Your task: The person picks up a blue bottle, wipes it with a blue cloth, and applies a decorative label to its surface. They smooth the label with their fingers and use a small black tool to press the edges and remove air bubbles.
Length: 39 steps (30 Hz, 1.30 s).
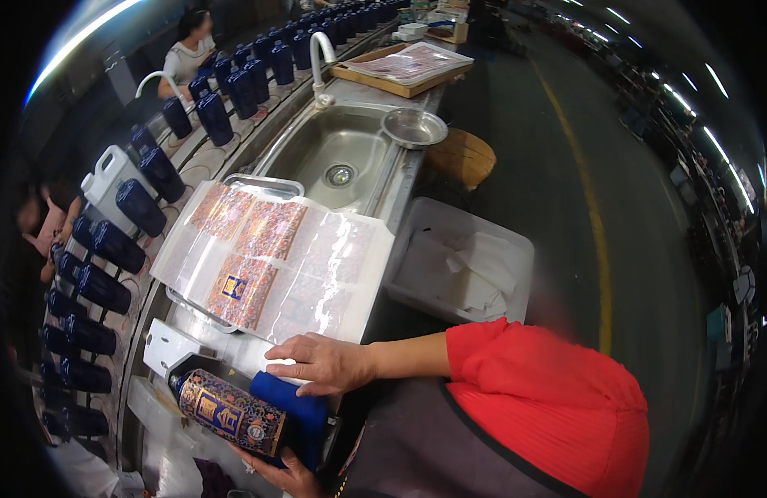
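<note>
A person in a red ribbed sleeve stands at a long steel surface point(234, 353). The left hand point(290, 477), low in the frame, is curled under a dark blue glazed bottle point(246, 415) lying tilted, wrapped in a patterned red and gold label. The right hand point(321, 363) rests flat, fingers spread and together on nothing, over a blue cloth-like pad point(288, 397) just beside the bottle. Beyond lies a metal tray point(263, 184) carrying a glossy clear sheet of labels point(267, 257), shiny and wrinkled. Further back sit a round-cornered steel sink point(338, 158), a curved white tap point(319, 58) and a small metal dish point(414, 127). Rows of matching blue bottles point(101, 266) curve along the left. A white plastic bin point(462, 261) stands to the right on a dark factory floor with a yellow line.
</note>
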### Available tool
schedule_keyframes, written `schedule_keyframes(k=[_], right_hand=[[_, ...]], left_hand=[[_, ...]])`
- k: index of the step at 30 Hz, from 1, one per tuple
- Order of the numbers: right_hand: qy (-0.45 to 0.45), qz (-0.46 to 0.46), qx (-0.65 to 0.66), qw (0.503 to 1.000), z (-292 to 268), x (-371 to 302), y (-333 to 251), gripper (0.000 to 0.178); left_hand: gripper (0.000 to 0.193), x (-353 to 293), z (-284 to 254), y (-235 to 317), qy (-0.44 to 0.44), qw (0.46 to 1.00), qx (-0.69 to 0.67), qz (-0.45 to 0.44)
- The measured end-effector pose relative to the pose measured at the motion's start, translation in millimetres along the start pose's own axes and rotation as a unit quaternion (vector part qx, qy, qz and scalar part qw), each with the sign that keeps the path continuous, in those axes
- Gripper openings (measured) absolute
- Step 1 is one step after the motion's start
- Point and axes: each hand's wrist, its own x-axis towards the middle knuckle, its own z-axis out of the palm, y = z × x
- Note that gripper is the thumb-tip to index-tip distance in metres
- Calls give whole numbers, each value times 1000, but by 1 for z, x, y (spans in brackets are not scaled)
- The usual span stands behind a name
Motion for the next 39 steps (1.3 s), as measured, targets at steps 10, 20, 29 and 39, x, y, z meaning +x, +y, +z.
schedule_keyframes(k=[10,20,29,39], right_hand=[[30,-44,-201,978,-25,-14,-10,32],[27,-17,-197,980,-41,-12,-19,23],[38,-16,-200,979,-53,-15,-20,18],[54,-27,-173,983,-68,-18,-19,17]], left_hand=[[90,5,0,13,21,994,62,83],[92,-2,-3,91,37,994,91,-43],[92,-11,-2,99,27,994,106,-19],[91,-13,3,111,8,994,91,-63]])
